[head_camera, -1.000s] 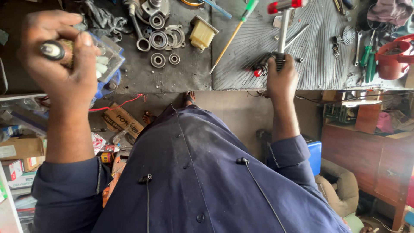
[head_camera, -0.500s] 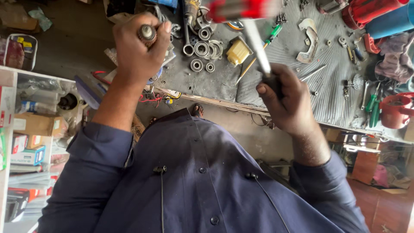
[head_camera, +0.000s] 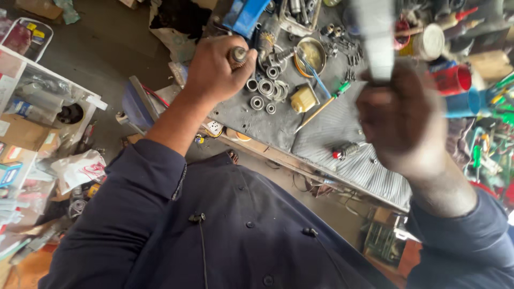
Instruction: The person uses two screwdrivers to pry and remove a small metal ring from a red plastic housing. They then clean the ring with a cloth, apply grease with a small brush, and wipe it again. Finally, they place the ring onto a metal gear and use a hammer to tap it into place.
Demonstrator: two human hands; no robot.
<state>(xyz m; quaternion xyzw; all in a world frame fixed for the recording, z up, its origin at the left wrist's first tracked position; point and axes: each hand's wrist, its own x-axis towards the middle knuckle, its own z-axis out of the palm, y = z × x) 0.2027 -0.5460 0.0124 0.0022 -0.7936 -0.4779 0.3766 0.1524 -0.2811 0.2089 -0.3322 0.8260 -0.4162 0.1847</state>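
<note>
My left hand (head_camera: 214, 69) is raised above the workbench (head_camera: 278, 128) and closed around a small round metal part (head_camera: 237, 54) whose end sticks out of the fist. My right hand (head_camera: 401, 118) is lifted close to the camera and grips a flat grey metal tool (head_camera: 375, 37) that points upward and looks blurred. Under my left hand lie several steel bearing rings (head_camera: 265, 91) on the dark bench top. A yellow block (head_camera: 303, 99) and a green-tipped screwdriver (head_camera: 321, 107) lie between my hands.
A round metal bowl (head_camera: 310, 53) sits at the back of the bench. Red and blue cups (head_camera: 455, 88) and green tools (head_camera: 495, 107) crowd the right side. Cardboard boxes and a shelf (head_camera: 32, 123) stand on the left. A small red-ended tool (head_camera: 345, 151) lies near the bench's front edge.
My right hand has lifted the grey tool off the bench toward the camera. My left hand keeps its grip on the metal part. The view has swung and tilted.
</note>
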